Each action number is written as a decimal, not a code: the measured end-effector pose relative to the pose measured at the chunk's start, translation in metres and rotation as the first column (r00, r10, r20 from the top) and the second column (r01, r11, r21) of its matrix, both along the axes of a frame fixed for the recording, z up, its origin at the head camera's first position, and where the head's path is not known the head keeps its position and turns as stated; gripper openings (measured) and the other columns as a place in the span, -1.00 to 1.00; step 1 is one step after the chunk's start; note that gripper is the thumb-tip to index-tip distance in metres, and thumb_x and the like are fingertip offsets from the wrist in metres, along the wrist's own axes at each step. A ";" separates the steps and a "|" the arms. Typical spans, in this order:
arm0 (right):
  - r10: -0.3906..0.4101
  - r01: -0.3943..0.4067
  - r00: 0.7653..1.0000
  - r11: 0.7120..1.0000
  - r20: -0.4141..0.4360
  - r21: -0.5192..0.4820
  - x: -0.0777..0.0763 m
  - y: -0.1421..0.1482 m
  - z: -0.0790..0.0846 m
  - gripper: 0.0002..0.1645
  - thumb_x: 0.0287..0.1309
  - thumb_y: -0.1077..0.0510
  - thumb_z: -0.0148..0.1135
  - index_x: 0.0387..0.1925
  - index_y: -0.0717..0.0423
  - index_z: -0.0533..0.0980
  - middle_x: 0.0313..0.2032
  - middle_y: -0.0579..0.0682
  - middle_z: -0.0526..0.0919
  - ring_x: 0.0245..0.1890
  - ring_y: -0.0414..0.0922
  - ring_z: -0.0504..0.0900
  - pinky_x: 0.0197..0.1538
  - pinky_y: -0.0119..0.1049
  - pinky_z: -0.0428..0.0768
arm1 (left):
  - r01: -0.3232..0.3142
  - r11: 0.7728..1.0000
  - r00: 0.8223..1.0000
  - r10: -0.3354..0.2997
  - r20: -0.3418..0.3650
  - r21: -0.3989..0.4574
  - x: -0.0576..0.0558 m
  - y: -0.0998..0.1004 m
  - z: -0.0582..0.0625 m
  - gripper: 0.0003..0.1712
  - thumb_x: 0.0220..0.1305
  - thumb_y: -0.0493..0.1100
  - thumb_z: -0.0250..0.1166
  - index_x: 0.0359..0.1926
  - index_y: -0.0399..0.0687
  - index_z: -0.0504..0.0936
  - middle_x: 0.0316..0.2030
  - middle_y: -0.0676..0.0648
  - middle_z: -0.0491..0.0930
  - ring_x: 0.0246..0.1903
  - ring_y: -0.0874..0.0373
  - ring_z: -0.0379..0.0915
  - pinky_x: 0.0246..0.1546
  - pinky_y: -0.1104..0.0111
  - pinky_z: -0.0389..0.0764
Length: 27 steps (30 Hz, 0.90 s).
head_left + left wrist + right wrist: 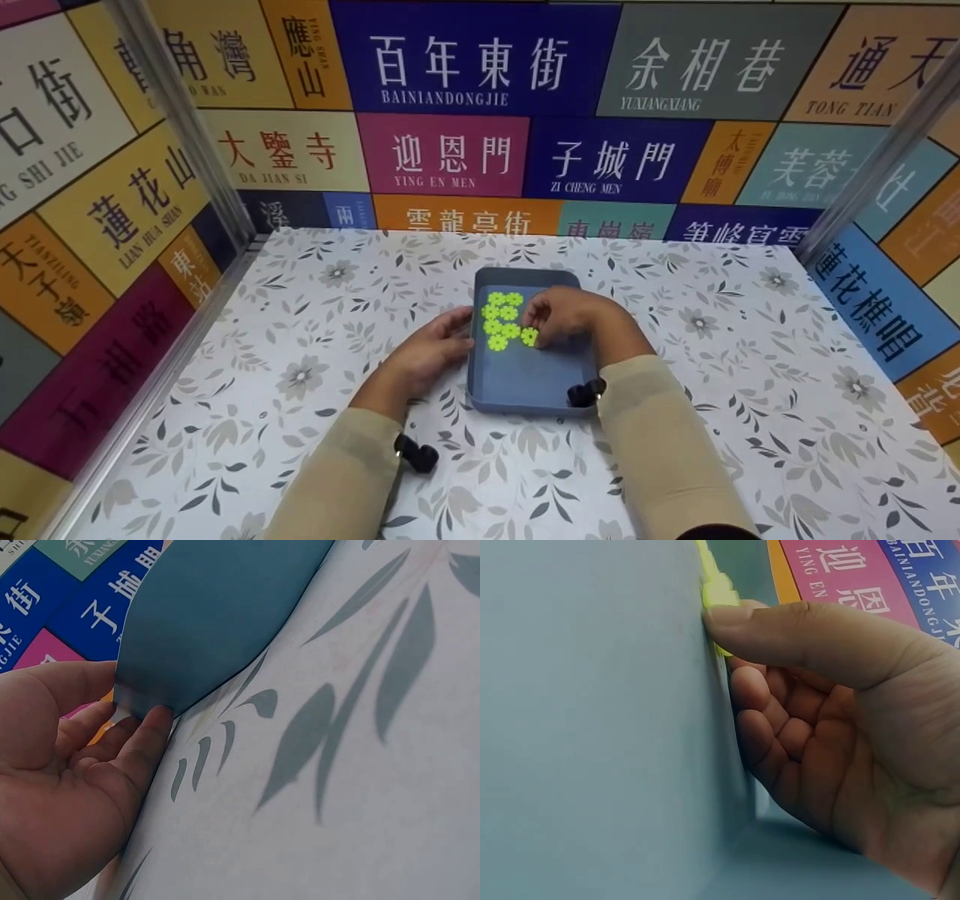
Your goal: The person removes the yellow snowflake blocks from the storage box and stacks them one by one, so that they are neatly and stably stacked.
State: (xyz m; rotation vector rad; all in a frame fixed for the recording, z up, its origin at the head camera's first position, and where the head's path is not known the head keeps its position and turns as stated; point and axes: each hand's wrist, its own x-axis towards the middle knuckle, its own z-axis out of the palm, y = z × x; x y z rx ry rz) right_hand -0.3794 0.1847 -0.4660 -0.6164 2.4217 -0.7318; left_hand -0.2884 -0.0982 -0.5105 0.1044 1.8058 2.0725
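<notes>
Pinching a yellow-green flower piece (529, 337) in the gray-blue tray (517, 382), my right hand (568, 311) has other flower pieces (497, 343) just leftward (clustered); my left hand (426, 354), fingers apart, touches the tray's side.

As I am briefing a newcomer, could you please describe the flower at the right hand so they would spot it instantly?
Find the blue-grey tray on the leaf-patterned table, then the yellow-green flowers inside it. The wanted flower is the rightmost one visible, and the only one the right hand visibly touches.
</notes>
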 end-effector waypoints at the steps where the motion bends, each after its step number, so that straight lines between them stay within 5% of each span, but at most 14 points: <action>1: 0.002 -0.002 1.000 1.000 0.001 -0.012 0.000 0.000 0.000 -0.64 0.04 0.20 0.62 -0.11 -0.11 0.73 -0.22 -0.09 0.74 -0.26 -0.14 0.62 -0.21 -0.28 0.63 | -0.002 1.000 1.000 0.002 -0.001 -0.003 0.000 0.000 0.000 -0.16 0.44 -0.42 0.21 0.67 -0.09 0.20 0.67 -0.15 0.19 0.66 -0.07 0.14 0.66 0.09 0.29; 16: -0.001 0.012 0.999 0.977 0.053 -0.214 -0.001 0.004 0.004 -0.71 0.33 0.13 0.44 0.04 0.10 0.75 -0.15 -0.06 0.82 -0.21 -0.14 0.70 -0.08 -0.24 0.71 | -0.005 1.000 1.000 0.005 0.012 -0.018 0.000 0.002 0.001 -0.17 0.46 -0.40 0.21 0.67 -0.05 0.21 0.66 -0.12 0.22 0.64 -0.07 0.18 0.65 0.07 0.31; 19: -0.089 0.106 0.994 0.947 0.068 -0.302 -0.001 0.007 0.007 -0.62 0.35 0.08 0.44 0.11 0.17 0.71 -0.14 -0.08 0.80 -0.19 -0.10 0.70 0.00 -0.10 0.74 | -0.007 1.000 1.000 0.008 0.012 -0.019 0.000 0.002 0.000 -0.17 0.45 -0.40 0.22 0.66 -0.04 0.22 0.66 -0.12 0.23 0.64 -0.07 0.19 0.65 0.07 0.31; 22: -0.202 0.223 0.975 0.888 0.096 -0.401 0.001 0.014 0.013 -0.58 0.36 0.06 0.45 0.15 0.17 0.69 -0.09 -0.08 0.79 -0.13 -0.10 0.73 0.16 0.06 0.74 | -0.003 1.000 1.000 0.004 0.005 -0.014 0.001 0.002 0.001 -0.16 0.43 -0.41 0.23 0.66 -0.06 0.22 0.65 -0.13 0.25 0.63 -0.08 0.21 0.63 0.07 0.34; 27: -0.307 0.339 0.940 0.814 0.147 -0.471 0.001 0.028 0.026 -0.61 0.32 0.01 0.50 0.12 0.04 0.72 -0.09 -0.06 0.78 -0.14 -0.11 0.74 0.18 0.07 0.75 | 0.003 1.000 1.000 -0.003 0.003 0.005 0.001 -0.001 0.002 -0.14 0.40 -0.43 0.23 0.66 -0.06 0.22 0.64 -0.14 0.27 0.62 -0.09 0.23 0.63 0.08 0.35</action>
